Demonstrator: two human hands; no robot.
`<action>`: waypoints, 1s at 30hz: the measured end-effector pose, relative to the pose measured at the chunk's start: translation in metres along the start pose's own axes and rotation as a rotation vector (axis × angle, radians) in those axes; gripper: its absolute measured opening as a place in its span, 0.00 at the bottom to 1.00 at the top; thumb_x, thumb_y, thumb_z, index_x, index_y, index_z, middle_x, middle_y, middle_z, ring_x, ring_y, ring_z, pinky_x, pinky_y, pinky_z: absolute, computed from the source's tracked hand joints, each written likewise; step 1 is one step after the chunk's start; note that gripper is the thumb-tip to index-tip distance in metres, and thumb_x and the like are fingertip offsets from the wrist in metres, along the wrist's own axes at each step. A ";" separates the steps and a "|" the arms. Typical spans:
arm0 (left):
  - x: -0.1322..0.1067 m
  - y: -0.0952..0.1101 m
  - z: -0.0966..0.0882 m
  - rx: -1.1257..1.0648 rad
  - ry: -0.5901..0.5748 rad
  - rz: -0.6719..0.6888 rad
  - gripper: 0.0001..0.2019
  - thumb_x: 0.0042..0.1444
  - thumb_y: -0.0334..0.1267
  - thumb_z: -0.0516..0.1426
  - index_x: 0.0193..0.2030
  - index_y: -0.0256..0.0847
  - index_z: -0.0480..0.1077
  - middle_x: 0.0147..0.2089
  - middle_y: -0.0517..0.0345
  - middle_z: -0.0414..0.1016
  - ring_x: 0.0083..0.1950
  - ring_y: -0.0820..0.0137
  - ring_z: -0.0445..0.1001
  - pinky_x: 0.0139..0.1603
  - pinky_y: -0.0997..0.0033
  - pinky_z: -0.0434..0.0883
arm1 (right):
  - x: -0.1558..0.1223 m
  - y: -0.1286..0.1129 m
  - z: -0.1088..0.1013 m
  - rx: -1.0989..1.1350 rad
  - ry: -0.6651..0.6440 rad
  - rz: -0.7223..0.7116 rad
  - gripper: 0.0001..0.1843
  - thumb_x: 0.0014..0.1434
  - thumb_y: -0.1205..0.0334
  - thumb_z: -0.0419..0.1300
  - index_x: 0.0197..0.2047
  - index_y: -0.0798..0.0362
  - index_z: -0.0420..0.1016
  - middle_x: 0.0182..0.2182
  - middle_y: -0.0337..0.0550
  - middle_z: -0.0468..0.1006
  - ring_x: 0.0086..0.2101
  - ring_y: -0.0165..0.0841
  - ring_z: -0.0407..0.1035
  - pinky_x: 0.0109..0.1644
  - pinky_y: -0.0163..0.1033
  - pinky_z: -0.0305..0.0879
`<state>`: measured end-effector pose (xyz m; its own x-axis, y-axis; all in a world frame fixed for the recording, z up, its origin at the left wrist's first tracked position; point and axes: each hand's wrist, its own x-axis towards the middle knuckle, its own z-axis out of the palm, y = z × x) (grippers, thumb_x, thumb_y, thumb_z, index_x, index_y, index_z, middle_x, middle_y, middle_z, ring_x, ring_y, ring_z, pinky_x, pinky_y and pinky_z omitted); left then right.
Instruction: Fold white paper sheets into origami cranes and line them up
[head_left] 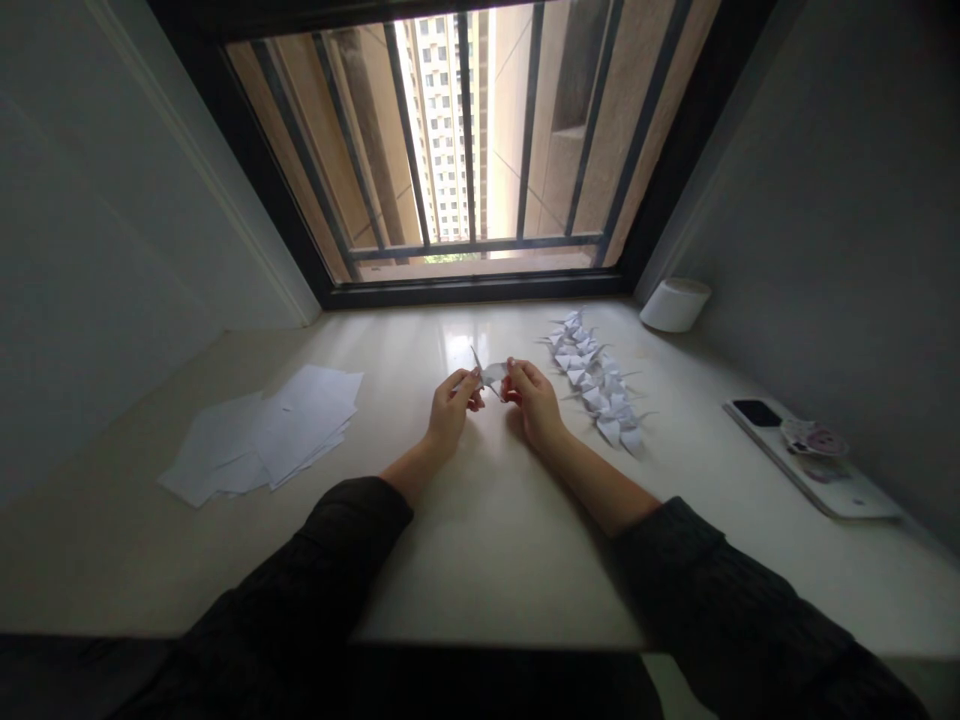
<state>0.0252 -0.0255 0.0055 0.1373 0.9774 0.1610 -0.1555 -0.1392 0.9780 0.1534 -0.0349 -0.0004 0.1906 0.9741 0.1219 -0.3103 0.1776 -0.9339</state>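
Note:
Between my two hands, above the middle of the pale sill, is a white folded paper crane [493, 375] with a thin point sticking up on its left. My left hand [454, 393] pinches its left side with the fingertips. On the other side, my right hand [530, 392] grips the paper between thumb and fingers. Part of the crane is hidden behind the fingers. Just right of my right hand stand several finished paper cranes [592, 375] in close rows. A loose pile of white paper sheets [304, 420] lies to the left.
A white phone [806, 455] with a round grip on its back lies at the right. Near the window's right corner a white cylinder [675, 305] rests against the wall. The barred window [480, 292] closes off the far side of the sill [480, 560].

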 end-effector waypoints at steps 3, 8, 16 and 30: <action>0.001 -0.002 -0.003 0.030 0.030 -0.024 0.18 0.52 0.53 0.56 0.27 0.38 0.67 0.22 0.63 0.63 0.24 0.76 0.64 0.25 0.77 0.62 | 0.005 -0.003 -0.009 -0.150 0.055 -0.173 0.17 0.54 0.50 0.58 0.46 0.47 0.71 0.31 0.38 0.72 0.30 0.30 0.67 0.32 0.35 0.63; 0.001 -0.002 -0.003 0.021 0.022 -0.041 0.18 0.53 0.53 0.56 0.28 0.38 0.69 0.22 0.62 0.63 0.24 0.76 0.64 0.24 0.77 0.62 | 0.008 -0.006 -0.019 -0.452 -0.092 -0.432 0.16 0.54 0.57 0.60 0.48 0.42 0.75 0.47 0.43 0.72 0.43 0.35 0.68 0.42 0.41 0.67; -0.004 -0.003 -0.002 0.182 -0.151 0.021 0.17 0.45 0.49 0.64 0.35 0.38 0.71 0.29 0.58 0.72 0.29 0.74 0.70 0.29 0.75 0.64 | 0.012 -0.005 -0.024 -0.399 -0.070 -0.376 0.11 0.52 0.54 0.62 0.40 0.44 0.80 0.44 0.44 0.76 0.45 0.37 0.69 0.42 0.42 0.68; 0.000 0.000 -0.005 -0.025 -0.101 0.057 0.10 0.45 0.32 0.60 0.38 0.39 0.71 0.37 0.57 0.76 0.37 0.71 0.75 0.36 0.73 0.70 | 0.014 -0.001 -0.024 -0.311 -0.215 -0.320 0.12 0.49 0.53 0.65 0.39 0.42 0.80 0.43 0.44 0.76 0.45 0.38 0.69 0.44 0.43 0.67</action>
<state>0.0201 -0.0242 0.0046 0.2251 0.9467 0.2303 -0.1903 -0.1891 0.9633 0.1783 -0.0251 -0.0063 0.0242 0.8903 0.4547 0.0317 0.4540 -0.8905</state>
